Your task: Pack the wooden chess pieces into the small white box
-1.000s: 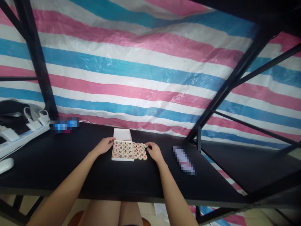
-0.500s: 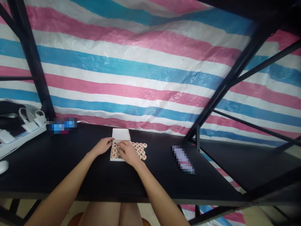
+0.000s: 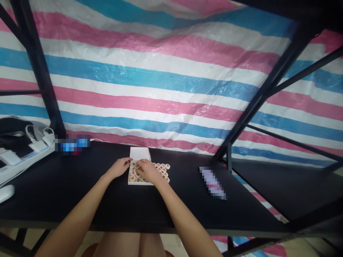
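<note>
Counter (image 3: 125,208) smooth, matt. On counter: box (image 3: 139,183) cardboard-looking, matt; pieces (image 3: 164,170) wood-like, smooth. Behind counter: sheet (image 3: 150,78) plastic, glossy, wrinkled.

White box (image 3: 140,184); black desk (image 3: 128,210); pink-blue-white striped sheet (image 3: 160,78).

A home-like or dormitory desk nook, by the look of it. Pink, white and blue striped plastic sheeting (image 3: 150,89) hangs along the back edge of a black table (image 3: 123,210), between black metal posts (image 3: 245,117). A white power strip (image 3: 26,159) with chargers (image 3: 39,143) plugged in sits toward the back left corner; round board-game pieces (image 3: 163,166) lie near the back edge.
</note>
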Demonstrator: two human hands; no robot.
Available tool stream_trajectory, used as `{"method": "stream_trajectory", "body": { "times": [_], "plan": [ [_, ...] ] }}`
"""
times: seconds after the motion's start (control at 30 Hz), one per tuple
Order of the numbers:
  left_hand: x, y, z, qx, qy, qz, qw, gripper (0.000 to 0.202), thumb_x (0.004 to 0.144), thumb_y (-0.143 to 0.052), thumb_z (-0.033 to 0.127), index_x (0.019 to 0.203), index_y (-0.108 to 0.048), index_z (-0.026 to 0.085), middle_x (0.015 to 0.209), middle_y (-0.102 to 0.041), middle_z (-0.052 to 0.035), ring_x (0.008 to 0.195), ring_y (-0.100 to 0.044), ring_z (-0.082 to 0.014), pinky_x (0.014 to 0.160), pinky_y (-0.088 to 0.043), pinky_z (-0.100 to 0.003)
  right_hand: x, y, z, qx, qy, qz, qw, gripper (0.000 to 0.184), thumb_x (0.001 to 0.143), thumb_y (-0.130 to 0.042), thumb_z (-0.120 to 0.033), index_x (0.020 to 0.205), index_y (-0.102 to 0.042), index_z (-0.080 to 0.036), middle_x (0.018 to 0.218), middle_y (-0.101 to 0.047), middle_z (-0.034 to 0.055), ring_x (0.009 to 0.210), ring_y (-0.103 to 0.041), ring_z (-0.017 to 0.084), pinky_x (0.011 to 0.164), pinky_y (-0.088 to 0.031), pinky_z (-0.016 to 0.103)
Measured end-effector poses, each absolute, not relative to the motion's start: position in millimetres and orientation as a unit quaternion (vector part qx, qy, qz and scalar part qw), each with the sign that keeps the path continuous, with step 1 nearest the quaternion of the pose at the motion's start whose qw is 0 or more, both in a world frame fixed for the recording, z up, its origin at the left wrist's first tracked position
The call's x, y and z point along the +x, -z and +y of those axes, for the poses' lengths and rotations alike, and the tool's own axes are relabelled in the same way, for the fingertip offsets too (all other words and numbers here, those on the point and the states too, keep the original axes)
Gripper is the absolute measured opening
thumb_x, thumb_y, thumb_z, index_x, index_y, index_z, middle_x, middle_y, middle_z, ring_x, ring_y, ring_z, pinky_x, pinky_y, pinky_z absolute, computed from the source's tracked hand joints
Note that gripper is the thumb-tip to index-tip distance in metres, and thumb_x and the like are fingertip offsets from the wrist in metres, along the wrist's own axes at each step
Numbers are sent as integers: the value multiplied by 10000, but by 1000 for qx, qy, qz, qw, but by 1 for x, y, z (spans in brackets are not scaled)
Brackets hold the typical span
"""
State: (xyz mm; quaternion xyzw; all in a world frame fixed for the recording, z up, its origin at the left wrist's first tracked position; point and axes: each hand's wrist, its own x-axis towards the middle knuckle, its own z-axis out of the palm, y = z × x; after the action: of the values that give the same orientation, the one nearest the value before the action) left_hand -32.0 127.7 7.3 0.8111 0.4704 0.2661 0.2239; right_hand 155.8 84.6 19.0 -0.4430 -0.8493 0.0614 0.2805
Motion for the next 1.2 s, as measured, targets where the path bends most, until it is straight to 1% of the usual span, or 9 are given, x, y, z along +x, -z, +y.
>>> {"method": "stream_trajectory", "body": {
  "times": [0.13, 0.27, 0.43, 0.67, 0.8, 1.0, 1.03, 1.13, 1.2],
  "plan": [
    [-33, -5, 130, 813, -267, 467, 224, 362, 830, -416, 259, 1095, -644, 163, 879, -719, -61, 770, -649, -193, 734, -462, -259, 203, -18, 84, -508, -41, -783, 355, 260, 745, -493, -69, 955, -579, -194, 992, -603, 52, 962, -516, 189, 866, -393, 311],
    [-33, -5, 129, 810, -268, 467, 231, 352, 830, -431, 274, 1091, -651, 186, 859, -721, -48, 755, -646, -192, 721, -460, -258, 270, -2, 72, -594, -28, -699, 398, 227, 728, -445, -111, 897, -580, -181, 889, -597, 60, 861, -540, 208, 820, -416, 360],
    [-32, -10, 125, 806, -272, 470, 236, 362, 826, -430, 284, 1087, -654, 174, 892, -722, -65, 798, -650, -207, 731, -456, -263, 300, 22, 59, -635, -52, -665, 391, 128, 701, -463, -180, 740, -583, -200, 757, -574, 13, 697, -570, 174, 705, -453, 307],
    [-32, -9, 126, 808, -271, 469, 232, 369, 823, -426, 286, 1086, -654, 163, 872, -720, -67, 771, -650, -203, 722, -455, -262, 286, 29, 62, -619, -61, -679, 390, 138, 651, -468, -131, 698, -576, -202, 763, -558, 8, 698, -567, 164, 696, -449, 285],
    [-32, -7, 127, 808, -270, 469, 232, 357, 823, -434, 281, 1084, -652, 172, 874, -721, -61, 763, -646, -200, 721, -454, -261, 287, 25, 61, -616, -58, -680, 394, 112, 679, -478, -145, 696, -572, -204, 728, -560, 6, 695, -562, 178, 695, -452, 302],
    [-32, -7, 127, 809, -272, 466, 233, 351, 826, -424, 267, 1069, -660, 175, 864, -720, -58, 752, -646, -199, 705, -454, -260, 244, -5, 48, -585, -23, -699, 411, 181, 748, -476, -106, 829, -613, -193, 897, -604, 64, 901, -541, 223, 846, -421, 366],
    [-32, -6, 127, 808, -273, 466, 233, 351, 827, -422, 264, 1070, -660, 176, 867, -721, -56, 757, -647, -201, 709, -456, -261, 230, -11, 46, -554, -31, -731, 397, 206, 750, -489, -88, 847, -627, -206, 909, -615, 52, 913, -542, 213, 856, -422, 348],
    [-32, -3, 129, 804, -277, 472, 234, 351, 825, -425, 251, 1075, -659, 179, 891, -725, -55, 787, -652, -202, 737, -459, -261, 185, -26, 42, -415, -53, -851, 317, 414, 759, -439, 3, 1050, -621, -228, 1033, -619, 57, 993, -528, 205, 900, -410, 354],
    [-32, 0, 130, 801, -278, 476, 235, 351, 824, -429, 243, 1082, -658, 176, 898, -729, -57, 796, -657, -203, 748, -460, -259, 163, -31, 45, -370, -65, -885, 274, 467, 772, -426, 18, 1119, -610, -236, 1107, -614, 59, 1030, -524, 202, 922, -401, 355]
  ]
}}
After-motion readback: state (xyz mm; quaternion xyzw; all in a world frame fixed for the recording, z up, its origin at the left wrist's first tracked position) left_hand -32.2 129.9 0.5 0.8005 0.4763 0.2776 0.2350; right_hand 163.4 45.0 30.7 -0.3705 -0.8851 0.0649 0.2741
